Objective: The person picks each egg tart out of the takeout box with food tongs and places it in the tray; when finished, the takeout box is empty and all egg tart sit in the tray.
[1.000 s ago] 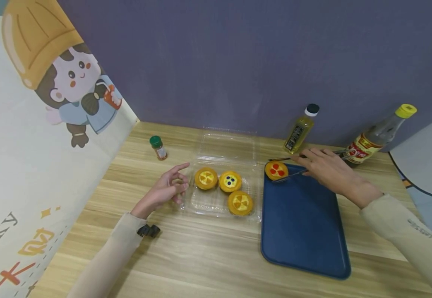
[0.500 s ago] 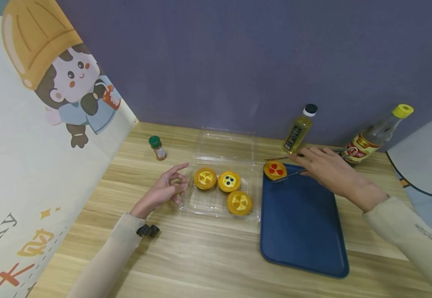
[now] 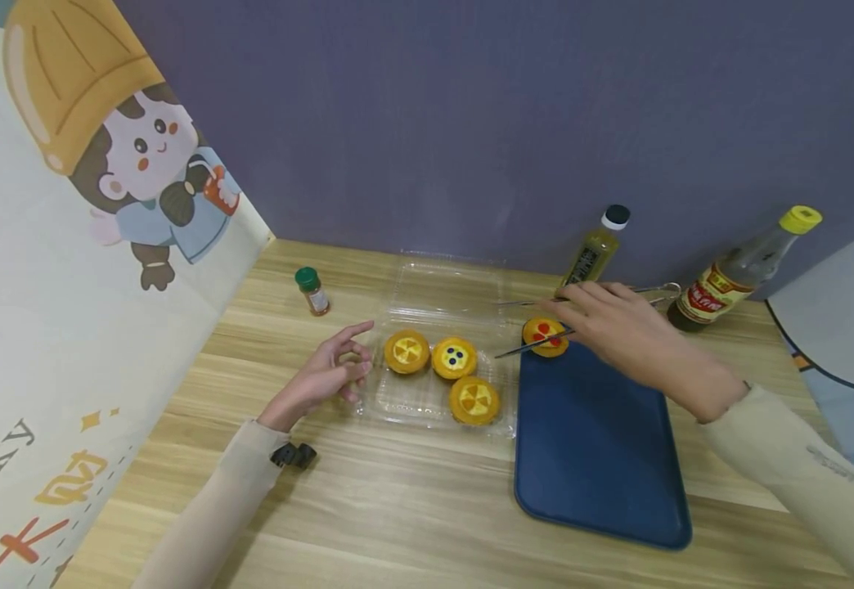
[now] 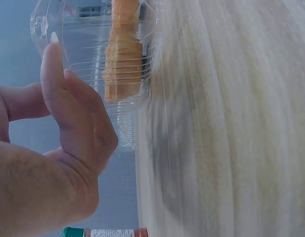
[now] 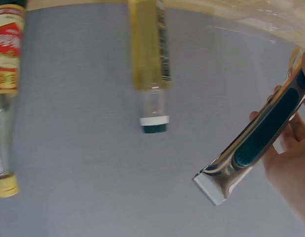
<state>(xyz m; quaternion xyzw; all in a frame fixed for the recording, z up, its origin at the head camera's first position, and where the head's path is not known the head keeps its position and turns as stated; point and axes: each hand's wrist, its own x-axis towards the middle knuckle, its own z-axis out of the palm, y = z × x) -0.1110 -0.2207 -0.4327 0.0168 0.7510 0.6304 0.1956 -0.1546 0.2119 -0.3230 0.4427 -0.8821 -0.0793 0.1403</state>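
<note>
Over the tray (image 3: 604, 458), tongs (image 5: 263, 133) in my right grip (image 3: 614, 331)

At the left, my left grip (image 3: 327, 372), loose-fingered and holding nothing, is beside the clear box (image 3: 406, 399) of three tarts (image 3: 407, 353). Rightward, my spread tongs reach past the red-topped tart (image 3: 541, 329) at the tray's far-left corner.

Passage is free over the near half of the dark blue rectangular tray (image 3: 604, 458), but a yellow-capped clear bottle (image 3: 740, 270) and a slim black-capped bottle (image 3: 595, 251) block the way beyond.
</note>
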